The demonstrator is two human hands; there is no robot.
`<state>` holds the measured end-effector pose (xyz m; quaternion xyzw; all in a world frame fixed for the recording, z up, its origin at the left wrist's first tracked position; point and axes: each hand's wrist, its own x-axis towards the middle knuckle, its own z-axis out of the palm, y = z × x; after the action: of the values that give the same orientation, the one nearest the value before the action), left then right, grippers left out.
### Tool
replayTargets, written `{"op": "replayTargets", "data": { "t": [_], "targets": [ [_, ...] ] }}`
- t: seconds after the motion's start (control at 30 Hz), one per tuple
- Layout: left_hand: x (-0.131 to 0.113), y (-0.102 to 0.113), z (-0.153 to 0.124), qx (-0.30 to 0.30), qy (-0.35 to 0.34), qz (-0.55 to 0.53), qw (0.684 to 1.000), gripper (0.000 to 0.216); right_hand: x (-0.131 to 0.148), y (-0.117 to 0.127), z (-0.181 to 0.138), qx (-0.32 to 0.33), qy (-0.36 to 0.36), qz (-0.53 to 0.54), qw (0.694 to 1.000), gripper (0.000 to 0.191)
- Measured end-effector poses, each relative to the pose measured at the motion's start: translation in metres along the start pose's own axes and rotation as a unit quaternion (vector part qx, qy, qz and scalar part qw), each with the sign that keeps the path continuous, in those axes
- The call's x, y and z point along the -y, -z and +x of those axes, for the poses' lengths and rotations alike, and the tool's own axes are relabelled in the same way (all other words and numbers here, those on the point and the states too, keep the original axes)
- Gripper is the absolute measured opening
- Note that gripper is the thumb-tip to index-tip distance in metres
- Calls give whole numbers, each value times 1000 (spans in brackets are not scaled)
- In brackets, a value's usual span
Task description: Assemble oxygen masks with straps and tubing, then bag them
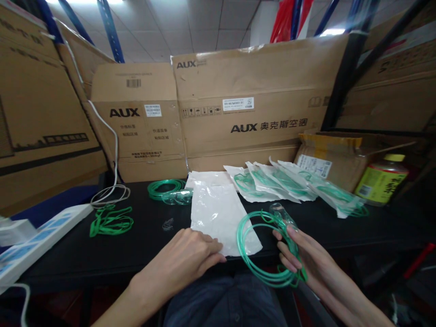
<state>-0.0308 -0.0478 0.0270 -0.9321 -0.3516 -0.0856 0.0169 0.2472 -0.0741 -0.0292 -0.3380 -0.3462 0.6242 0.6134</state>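
My right hand (296, 254) is closed around a coil of green tubing (243, 254) with a clear plastic piece at its top. The coil hangs just over the right edge of a flat white pouch (220, 213) with a clear, shiny face. At that pouch's lower edge is my left hand (194, 252), its fingers curled and pressed onto the corner; the fingertips are partly hidden. Another green coil (163, 188) with a clear plastic part lies behind, to the left. Several filled white pouches (259, 184) with green tubing inside lie overlapped at the back right.
A bundle of green elastic cords (111, 220) lies left, beside a white power strip (47, 240) with a cable. A yellow-labelled bottle (381, 181) and an open cardboard box (335, 156) stand right. Large cardboard panels (252, 86) wall off the back of the black tabletop (143, 250).
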Motion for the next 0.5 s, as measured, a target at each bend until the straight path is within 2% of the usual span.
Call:
{"op": "replayTargets", "data": {
  "t": [0.1, 0.23, 0.37, 0.5],
  "targets": [
    [-2, 0, 1, 27, -3, 38, 999, 21, 0, 0, 1, -2, 3, -6, 1000, 29],
    [-6, -6, -1, 31, 41, 69, 996, 23, -2, 2, 3, 2, 13, -3, 1000, 28],
    [-3, -8, -2, 20, 80, -9, 997, 24, -5, 6, 6, 9, 4, 3, 1000, 28],
    [8, -4, -1, 15, 65, -111, 992, 24, -6, 8, 6, 10, 0, -1, 1000, 28]
  ]
}}
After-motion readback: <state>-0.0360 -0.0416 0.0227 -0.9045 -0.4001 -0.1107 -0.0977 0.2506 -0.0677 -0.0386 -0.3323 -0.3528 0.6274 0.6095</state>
